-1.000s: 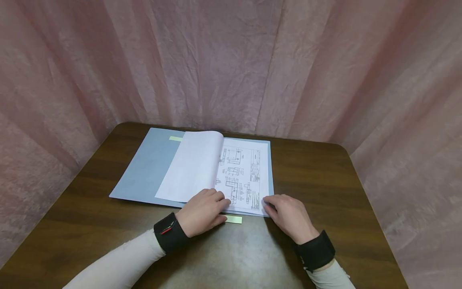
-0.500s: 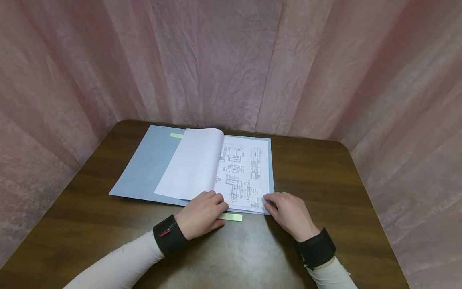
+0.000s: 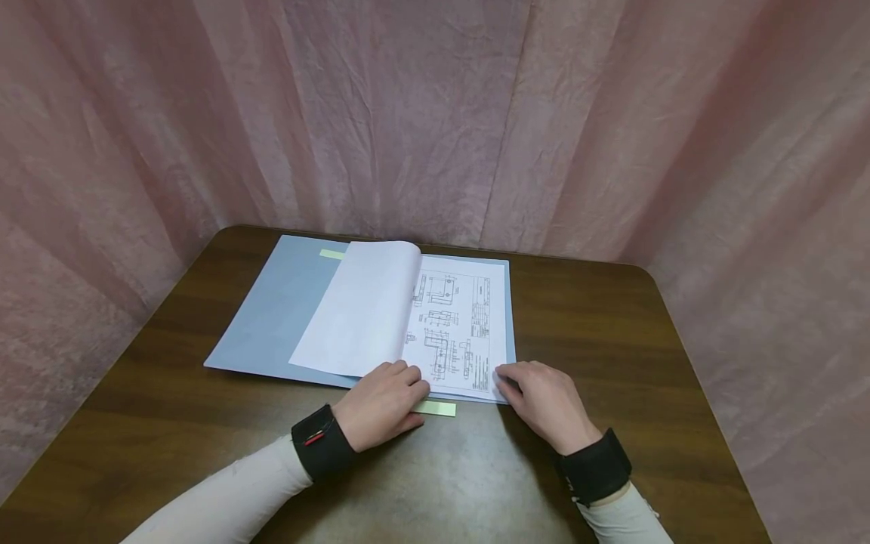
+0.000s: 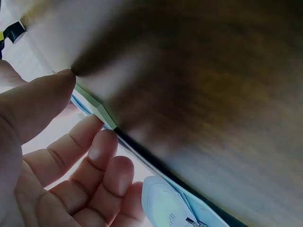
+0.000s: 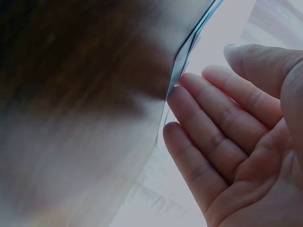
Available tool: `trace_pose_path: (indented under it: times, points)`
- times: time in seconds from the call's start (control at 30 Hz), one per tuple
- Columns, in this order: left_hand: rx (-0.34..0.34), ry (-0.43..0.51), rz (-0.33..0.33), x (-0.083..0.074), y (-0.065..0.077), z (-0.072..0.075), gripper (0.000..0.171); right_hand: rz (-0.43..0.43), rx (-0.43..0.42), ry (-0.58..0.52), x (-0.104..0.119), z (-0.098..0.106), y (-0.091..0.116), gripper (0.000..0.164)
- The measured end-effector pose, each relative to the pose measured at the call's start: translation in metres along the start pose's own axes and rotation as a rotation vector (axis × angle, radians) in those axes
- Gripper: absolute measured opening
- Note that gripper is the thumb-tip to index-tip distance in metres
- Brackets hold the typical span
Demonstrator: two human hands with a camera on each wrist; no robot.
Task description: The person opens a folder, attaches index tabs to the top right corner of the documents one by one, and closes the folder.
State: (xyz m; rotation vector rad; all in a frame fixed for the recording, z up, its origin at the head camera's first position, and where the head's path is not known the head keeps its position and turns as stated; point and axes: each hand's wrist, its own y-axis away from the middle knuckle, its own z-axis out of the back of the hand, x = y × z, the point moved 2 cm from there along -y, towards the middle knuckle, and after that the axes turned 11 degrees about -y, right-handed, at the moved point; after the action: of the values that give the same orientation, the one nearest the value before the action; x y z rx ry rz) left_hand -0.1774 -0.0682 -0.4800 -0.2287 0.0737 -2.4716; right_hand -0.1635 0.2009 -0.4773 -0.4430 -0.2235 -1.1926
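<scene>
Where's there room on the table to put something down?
The brown table is bare right of the blue folder, and between the left sleeve and right sleeve. It's crowded at the folder's near edge: left hand, green strip, right hand.

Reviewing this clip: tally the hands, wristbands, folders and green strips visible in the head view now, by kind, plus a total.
Hands (left hand, right hand): 2
Black wristbands: 2
Blue folder: 1
Pale green strips: 2
Total: 7
</scene>
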Motion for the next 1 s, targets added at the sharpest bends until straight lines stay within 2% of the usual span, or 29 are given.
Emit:
trace_pose_path:
  times: [0.37,0.73,1.0]
  points:
    - [-0.027,-0.003,0.002,0.0,-0.006,0.002,0.027,-0.008,0.008,-0.001,0.0,0.0,0.0,0.021]
    - [0.01,-0.006,-0.001,-0.001,-0.008,0.001,0.027,-0.024,0.008,-0.005,0.001,0.0,0.0,0.023]
    - [0.051,0.066,0.035,-0.001,-0.011,0.014,0.024,-0.004,-0.002,-0.003,0.0,0.0,0.0,0.02]
